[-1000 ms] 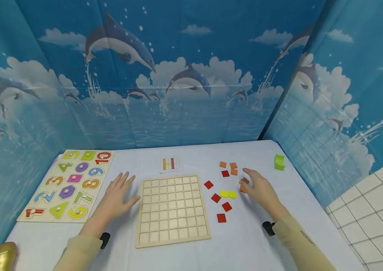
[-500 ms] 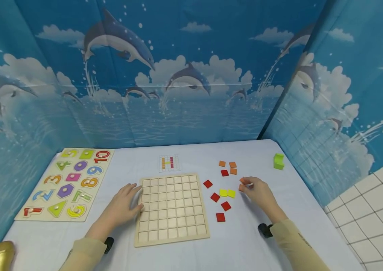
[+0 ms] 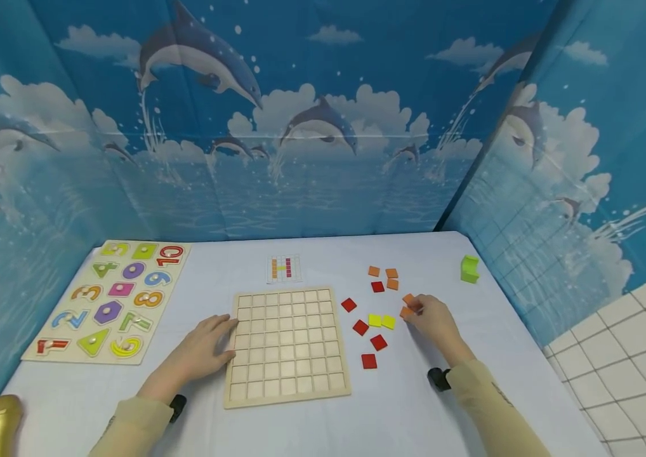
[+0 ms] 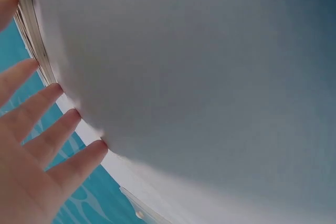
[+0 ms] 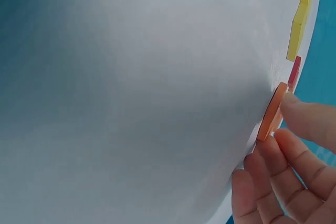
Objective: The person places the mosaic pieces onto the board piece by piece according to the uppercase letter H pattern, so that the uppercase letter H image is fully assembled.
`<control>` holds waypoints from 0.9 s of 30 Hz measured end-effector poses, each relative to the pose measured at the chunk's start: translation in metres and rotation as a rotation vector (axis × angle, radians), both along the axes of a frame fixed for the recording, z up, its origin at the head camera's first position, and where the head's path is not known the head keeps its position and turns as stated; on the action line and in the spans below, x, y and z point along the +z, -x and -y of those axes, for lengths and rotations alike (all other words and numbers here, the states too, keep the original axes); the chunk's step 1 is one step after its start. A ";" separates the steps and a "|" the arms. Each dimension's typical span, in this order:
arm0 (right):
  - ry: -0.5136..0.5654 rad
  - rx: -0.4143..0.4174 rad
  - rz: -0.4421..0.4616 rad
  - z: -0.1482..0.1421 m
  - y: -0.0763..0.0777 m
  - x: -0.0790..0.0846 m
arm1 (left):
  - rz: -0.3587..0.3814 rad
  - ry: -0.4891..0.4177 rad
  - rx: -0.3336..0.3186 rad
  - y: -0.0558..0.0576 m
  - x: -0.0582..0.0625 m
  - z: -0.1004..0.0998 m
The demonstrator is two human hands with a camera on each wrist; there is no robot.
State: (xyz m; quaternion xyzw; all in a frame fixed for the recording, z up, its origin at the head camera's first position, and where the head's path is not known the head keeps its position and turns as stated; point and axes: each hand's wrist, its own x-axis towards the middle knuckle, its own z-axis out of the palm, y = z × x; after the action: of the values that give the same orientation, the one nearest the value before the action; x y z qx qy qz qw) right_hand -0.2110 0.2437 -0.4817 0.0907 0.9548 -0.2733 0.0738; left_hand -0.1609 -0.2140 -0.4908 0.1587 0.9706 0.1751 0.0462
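Note:
A wooden grid board (image 3: 287,346) lies on the white table, its squares bare. At its left edge is my left hand (image 3: 196,350), fingers extended; in the left wrist view the fingertips (image 4: 55,88) meet the board's side. My right hand (image 3: 436,322) is right of the board, with thumb and fingers pinching an orange square tile (image 5: 272,115) low over the cloth. Another orange tile (image 3: 408,298) shows by its fingertips. Two yellow tiles (image 3: 381,321) and several red tiles (image 3: 378,343) lie between board and right hand. More orange tiles (image 3: 392,284) sit farther back.
A pattern card (image 3: 284,269) lies behind the board. At the left is a number and shape puzzle board (image 3: 112,298). A green block (image 3: 469,269) stands at the back right, and a gold rounded object (image 3: 0,422) at the front left.
My left hand has come right and down to the board's left edge. My right hand's fingers have closed in on the orange tile.

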 end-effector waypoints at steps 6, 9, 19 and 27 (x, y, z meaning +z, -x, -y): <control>0.011 -0.013 -0.014 0.002 0.002 0.000 | 0.022 0.020 -0.009 0.000 0.005 0.000; 0.026 -0.021 -0.009 0.001 0.002 -0.001 | 0.034 0.020 -0.010 -0.001 0.005 0.000; 0.096 -0.060 0.031 -0.001 0.003 -0.005 | 0.083 -0.019 -0.003 -0.005 0.005 0.002; 0.199 -0.099 0.073 -0.014 0.003 -0.005 | 0.108 -0.043 0.004 -0.001 0.001 0.004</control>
State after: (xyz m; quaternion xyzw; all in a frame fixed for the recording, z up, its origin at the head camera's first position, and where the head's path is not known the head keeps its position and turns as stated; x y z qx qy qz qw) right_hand -0.2145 0.2580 -0.4868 0.1399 0.9140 -0.3665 0.1033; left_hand -0.1601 -0.2179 -0.4898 0.1482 0.9629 0.2045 0.0949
